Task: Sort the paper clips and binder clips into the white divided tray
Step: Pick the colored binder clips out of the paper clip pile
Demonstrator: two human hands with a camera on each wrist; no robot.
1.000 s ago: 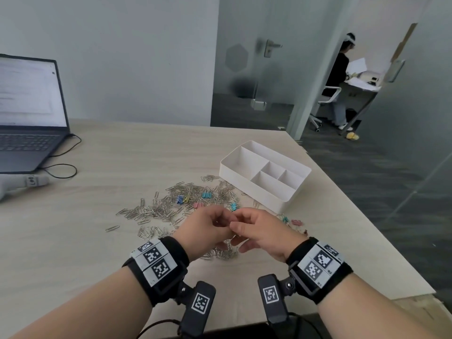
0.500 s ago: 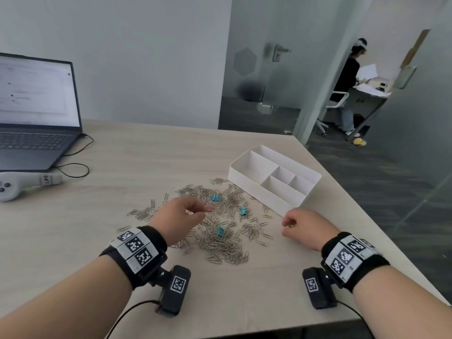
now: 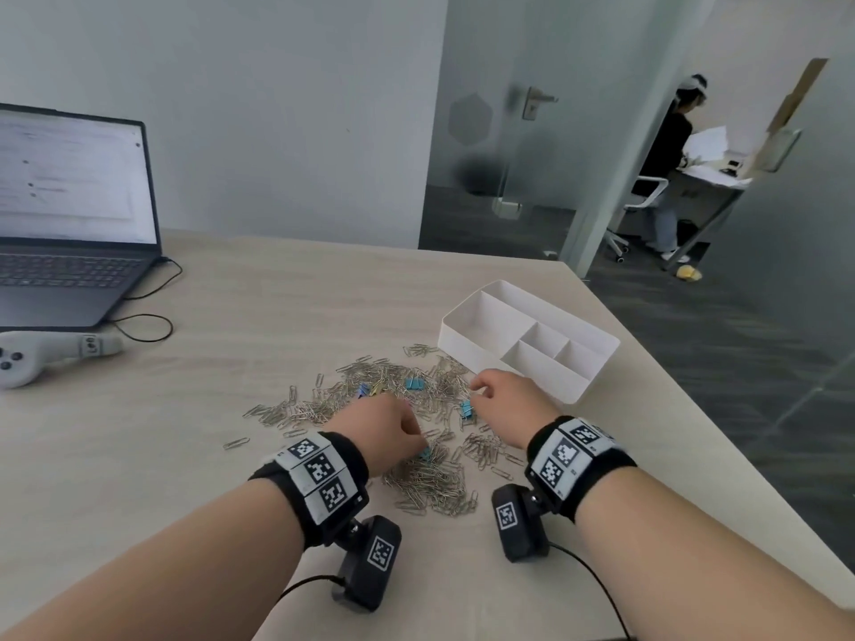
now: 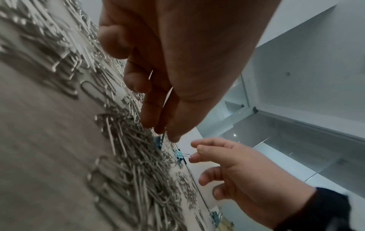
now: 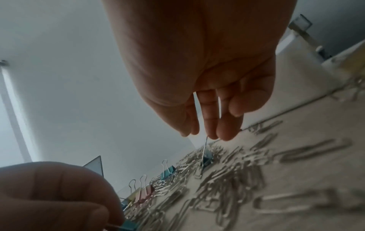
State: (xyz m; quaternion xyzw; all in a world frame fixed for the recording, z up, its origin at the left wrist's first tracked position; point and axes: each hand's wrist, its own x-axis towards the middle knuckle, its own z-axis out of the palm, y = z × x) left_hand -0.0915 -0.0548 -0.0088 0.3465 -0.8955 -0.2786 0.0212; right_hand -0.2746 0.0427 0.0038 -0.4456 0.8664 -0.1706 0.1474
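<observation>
Each hand pinches the wire handle of a blue binder clip, the left hand [image 3: 377,425] near, the right hand [image 3: 506,400] farther right, in the paper clips [image 3: 430,483] on the counter [image 3: 231,432] beside the white tray [image 3: 597,349].

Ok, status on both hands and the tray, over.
Left hand pinching a blue binder clip's wire handle; right hand pinching another's. White divided tray holds no clips. Paper clips crowd both.

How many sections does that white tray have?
5. In the tray: one long section along the far side, one large at the left end, two small in the middle, and one long along the near side. None seems hidden.
</observation>
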